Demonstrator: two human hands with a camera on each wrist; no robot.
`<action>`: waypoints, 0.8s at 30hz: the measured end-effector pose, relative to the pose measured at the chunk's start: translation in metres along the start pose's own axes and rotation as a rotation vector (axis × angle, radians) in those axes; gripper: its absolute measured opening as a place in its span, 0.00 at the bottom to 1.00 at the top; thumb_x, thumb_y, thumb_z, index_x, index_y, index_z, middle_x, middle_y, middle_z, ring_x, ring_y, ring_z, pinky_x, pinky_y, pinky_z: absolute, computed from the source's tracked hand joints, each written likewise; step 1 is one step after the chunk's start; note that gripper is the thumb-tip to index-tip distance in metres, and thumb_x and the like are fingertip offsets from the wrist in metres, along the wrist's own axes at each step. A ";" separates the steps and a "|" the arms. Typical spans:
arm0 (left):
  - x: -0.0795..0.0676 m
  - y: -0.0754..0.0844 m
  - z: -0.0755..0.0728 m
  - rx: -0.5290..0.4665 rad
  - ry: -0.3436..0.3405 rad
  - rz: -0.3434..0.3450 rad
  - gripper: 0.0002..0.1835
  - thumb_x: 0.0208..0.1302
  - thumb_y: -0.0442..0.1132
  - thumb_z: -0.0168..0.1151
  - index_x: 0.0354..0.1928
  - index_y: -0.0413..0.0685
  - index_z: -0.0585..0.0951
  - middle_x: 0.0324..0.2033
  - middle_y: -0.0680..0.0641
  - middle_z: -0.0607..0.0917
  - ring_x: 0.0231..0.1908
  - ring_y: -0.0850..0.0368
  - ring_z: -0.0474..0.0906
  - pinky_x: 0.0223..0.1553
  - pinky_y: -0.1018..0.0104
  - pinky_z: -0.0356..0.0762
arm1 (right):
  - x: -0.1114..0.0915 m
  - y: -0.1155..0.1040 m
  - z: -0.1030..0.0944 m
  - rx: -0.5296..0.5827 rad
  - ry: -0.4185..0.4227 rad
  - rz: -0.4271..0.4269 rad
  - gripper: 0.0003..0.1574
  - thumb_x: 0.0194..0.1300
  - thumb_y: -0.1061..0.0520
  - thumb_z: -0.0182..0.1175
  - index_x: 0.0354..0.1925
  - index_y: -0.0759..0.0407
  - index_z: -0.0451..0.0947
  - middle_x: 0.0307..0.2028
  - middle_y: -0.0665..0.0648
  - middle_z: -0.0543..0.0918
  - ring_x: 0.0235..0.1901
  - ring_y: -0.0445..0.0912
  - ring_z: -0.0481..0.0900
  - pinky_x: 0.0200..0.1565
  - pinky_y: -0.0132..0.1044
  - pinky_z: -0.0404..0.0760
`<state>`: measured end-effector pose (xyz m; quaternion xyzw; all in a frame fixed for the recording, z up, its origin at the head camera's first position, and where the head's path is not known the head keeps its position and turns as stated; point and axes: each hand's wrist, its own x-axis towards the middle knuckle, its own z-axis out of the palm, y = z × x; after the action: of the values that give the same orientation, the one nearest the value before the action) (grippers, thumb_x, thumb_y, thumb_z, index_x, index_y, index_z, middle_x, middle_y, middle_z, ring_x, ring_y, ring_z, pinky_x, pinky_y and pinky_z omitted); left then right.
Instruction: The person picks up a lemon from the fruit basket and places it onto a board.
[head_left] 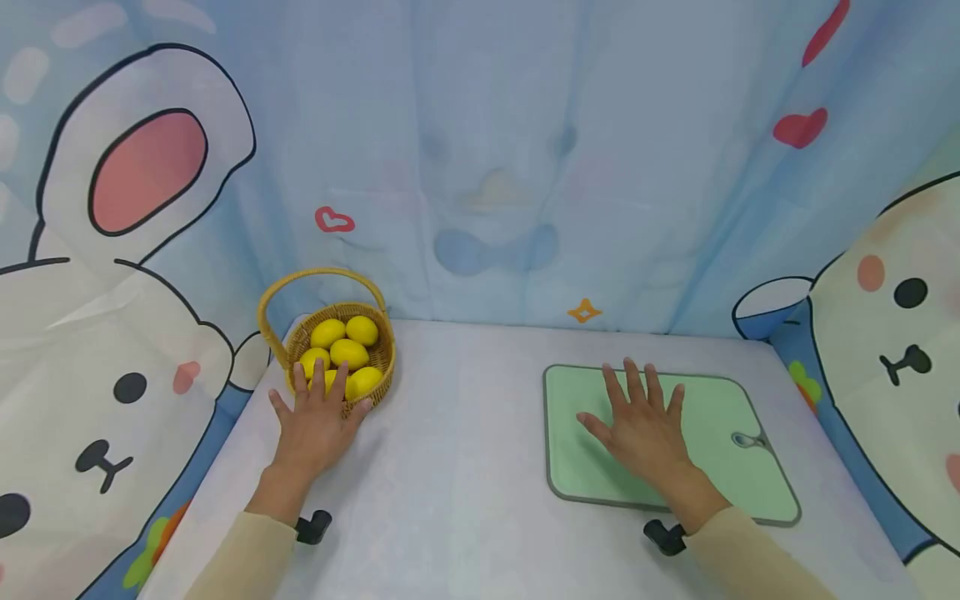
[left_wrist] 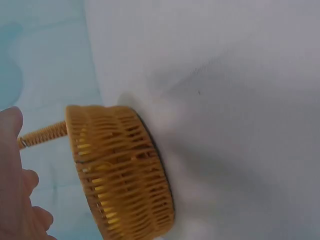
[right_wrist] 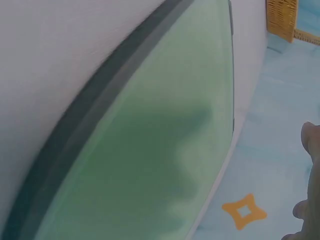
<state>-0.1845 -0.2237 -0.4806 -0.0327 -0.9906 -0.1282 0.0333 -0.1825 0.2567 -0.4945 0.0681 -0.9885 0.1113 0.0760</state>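
Note:
At the back left of the table stands a wicker basket (head_left: 386,364) with a tall arched handle, holding several yellow lemons (head_left: 349,353). My left hand (head_left: 315,429) spreads its fingers in front of the basket, the fingertips overlapping its near rim in the head view. In the left wrist view the basket's woven side (left_wrist: 125,175) shows beside the fingers. A pale green cutting board (head_left: 712,450) with a grey edge lies flat at the right. Over it my right hand (head_left: 645,429) hovers with fingers spread, casting a shadow on the board. Neither hand holds anything.
The white-covered table (head_left: 465,467) extends between basket and board. A light blue curtain (head_left: 487,167) printed with cartoon animals hangs behind and at both sides. The board has a small grey-rimmed hole (head_left: 744,440) near its right end. Each wrist wears a small black camera (head_left: 313,527).

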 end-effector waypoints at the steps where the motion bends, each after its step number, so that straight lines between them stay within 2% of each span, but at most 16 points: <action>1: 0.000 -0.003 0.000 0.000 0.002 -0.007 0.45 0.80 0.69 0.42 0.85 0.49 0.52 0.83 0.30 0.45 0.81 0.24 0.30 0.69 0.11 0.26 | 0.002 -0.002 0.001 0.003 -0.005 0.000 0.58 0.75 0.25 0.54 0.84 0.58 0.52 0.83 0.73 0.48 0.81 0.74 0.40 0.72 0.84 0.31; 7: 0.005 -0.022 -0.004 -0.033 0.002 -0.061 0.47 0.80 0.70 0.38 0.85 0.44 0.51 0.82 0.27 0.42 0.81 0.24 0.26 0.69 0.13 0.23 | 0.022 -0.026 0.011 -0.005 -0.033 -0.027 0.57 0.75 0.28 0.56 0.85 0.57 0.50 0.83 0.71 0.47 0.82 0.72 0.41 0.74 0.80 0.37; 12: 0.010 -0.039 -0.001 -0.063 -0.007 -0.112 0.48 0.81 0.69 0.38 0.84 0.38 0.48 0.82 0.26 0.39 0.81 0.25 0.27 0.72 0.16 0.24 | 0.042 -0.066 0.020 -0.018 -0.059 -0.088 0.56 0.76 0.29 0.55 0.85 0.58 0.51 0.84 0.69 0.48 0.83 0.69 0.42 0.77 0.76 0.42; 15: 0.013 -0.047 0.006 -0.085 -0.026 -0.138 0.48 0.83 0.66 0.38 0.83 0.33 0.45 0.82 0.25 0.37 0.81 0.26 0.29 0.76 0.21 0.30 | 0.052 -0.093 0.029 -0.021 -0.070 -0.145 0.56 0.76 0.28 0.55 0.84 0.58 0.52 0.84 0.67 0.51 0.83 0.67 0.44 0.78 0.74 0.46; 21: 0.016 -0.051 0.018 -0.161 -0.092 -0.177 0.45 0.86 0.57 0.36 0.81 0.25 0.39 0.81 0.27 0.29 0.82 0.28 0.29 0.81 0.31 0.36 | 0.054 -0.143 0.049 0.027 -0.107 -0.264 0.55 0.76 0.29 0.56 0.83 0.59 0.54 0.83 0.66 0.54 0.82 0.66 0.49 0.78 0.70 0.54; 24: 0.021 -0.049 0.020 -0.166 -0.093 -0.166 0.42 0.86 0.53 0.35 0.81 0.24 0.39 0.81 0.26 0.30 0.82 0.28 0.29 0.82 0.34 0.37 | 0.052 -0.161 0.055 0.045 -0.125 -0.296 0.55 0.77 0.29 0.55 0.83 0.59 0.54 0.83 0.65 0.55 0.83 0.64 0.49 0.79 0.68 0.54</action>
<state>-0.2098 -0.2647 -0.5109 0.0409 -0.9764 -0.2106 -0.0264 -0.2166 0.0825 -0.5054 0.2215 -0.9677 0.1165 0.0286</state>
